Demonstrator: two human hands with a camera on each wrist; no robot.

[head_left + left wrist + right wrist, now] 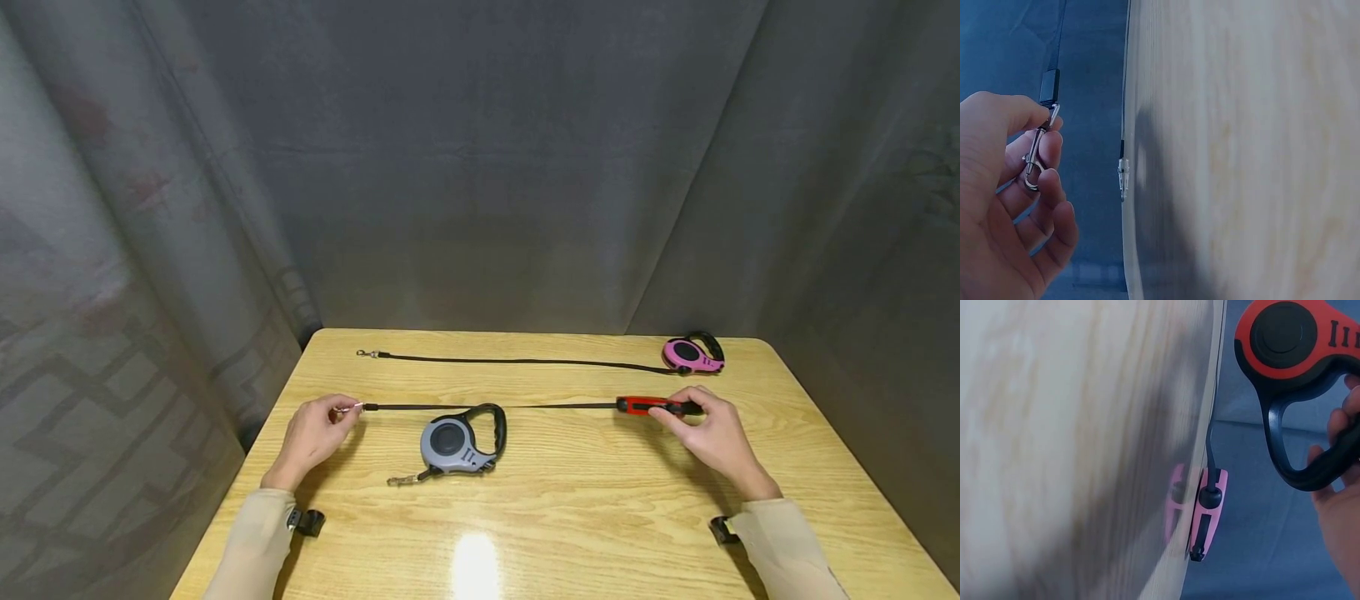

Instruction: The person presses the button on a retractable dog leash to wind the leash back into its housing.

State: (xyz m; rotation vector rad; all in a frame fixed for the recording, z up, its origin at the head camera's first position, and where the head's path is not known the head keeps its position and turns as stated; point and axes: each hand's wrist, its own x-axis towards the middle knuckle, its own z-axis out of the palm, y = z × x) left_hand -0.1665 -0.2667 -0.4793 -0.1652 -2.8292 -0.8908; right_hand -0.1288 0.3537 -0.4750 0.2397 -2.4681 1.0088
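Observation:
A red and black retractable dog leash (637, 406) is held by its looped handle (1310, 478) in my right hand (716, 429), up off the table in the right wrist view. From its case a black strap (570, 406) runs straight and taut across to the left. At the strap's far end my left hand (311, 433) pinches the silver snap clip (1034, 150) between thumb and forefinger, the other fingers curling loosely behind. Under the strap lies a grey retractable leash (447, 437), its handle loop overlapping the strap in the head view.
The grey leash's short clip (405, 480) points left. Farther back, a pink retractable leash (690, 357) lies at the right with its black strap (517, 361) stretched leftward to a silver clip (366, 353). Grey curtains (480, 167) surround the wooden table (585, 533).

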